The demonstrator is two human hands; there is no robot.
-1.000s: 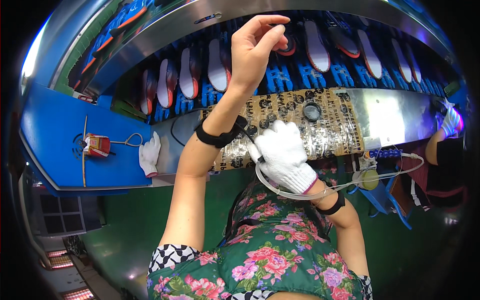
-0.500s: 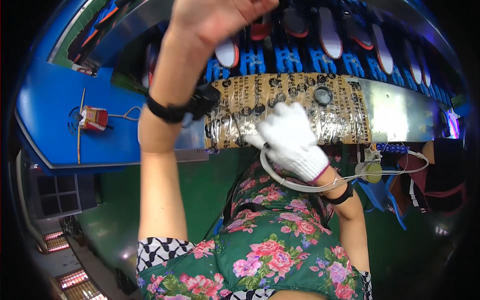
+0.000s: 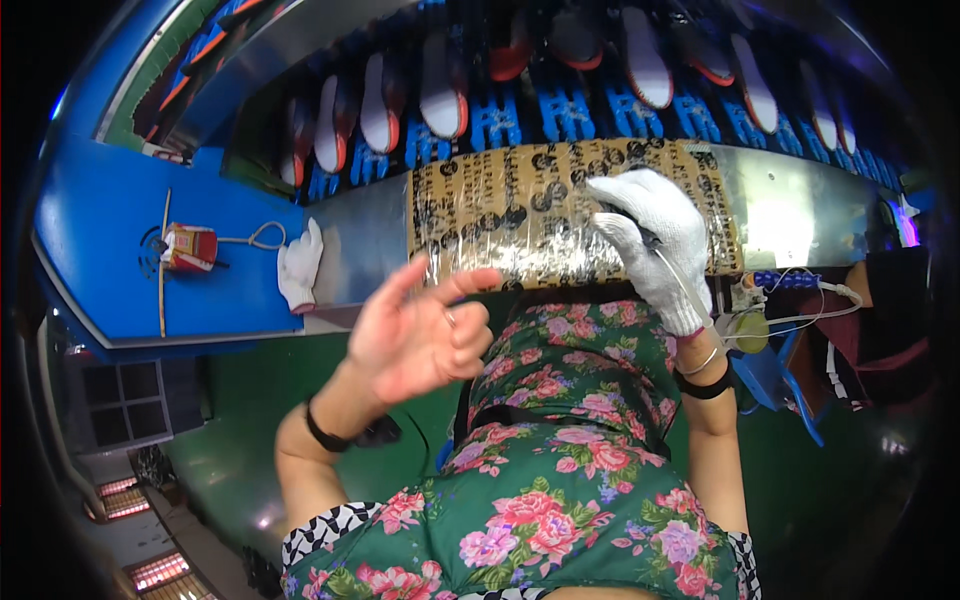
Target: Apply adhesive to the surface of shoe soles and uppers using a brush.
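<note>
My bare left hand [image 3: 425,335] is in front of the work ledge, its thumb and index finger stretched apart and the other fingers curled. Nothing shows in it. A white knitted glove covers my right hand [image 3: 668,235], raised over the right part of the tape-covered cardboard [image 3: 480,215]. Its fingers curl round a white hose [image 3: 682,280] near a small dark end piece [image 3: 648,238]. From there the hose loops past my wrist toward the right. What else the gloved palm may hold is hidden.
Shoe soles [image 3: 442,95] stand in blue racks [image 3: 567,112] along the far side. A loose white glove [image 3: 298,268] lies at the ledge's left end, by a red and white container [image 3: 188,248] on the blue table [image 3: 110,220]. Blue coiled tubing [image 3: 785,280] hangs right.
My left hand has come down from the racks toward my body. My right hand has lifted and moved right with the hose. The round black dish on the cardboard no longer shows.
</note>
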